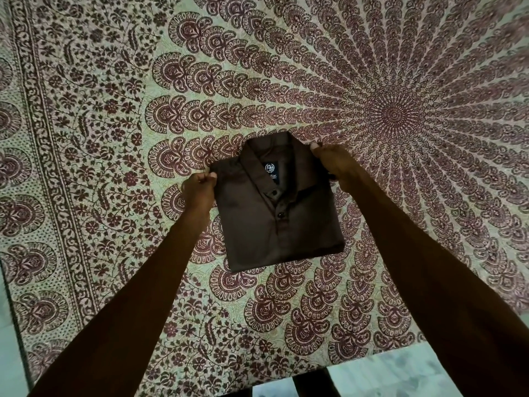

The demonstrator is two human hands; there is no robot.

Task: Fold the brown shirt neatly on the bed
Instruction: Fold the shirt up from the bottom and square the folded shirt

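The brown shirt (274, 213) lies folded into a compact rectangle on the bed, collar up, with its dark neck label and two buttons showing. My left hand (199, 190) pinches the shirt's upper left shoulder corner. At the upper right shoulder corner, my right hand (333, 161) grips the fabric beside the collar. Both arms reach in from the bottom of the view, one on each side of the shirt.
The bed is covered by a cream sheet with a maroon mandala and paisley print (395, 116). Its near edge (372, 355) runs along the bottom right, with pale tiled floor (400, 376) below. The sheet's bordered left edge (17, 296) runs down the left side.
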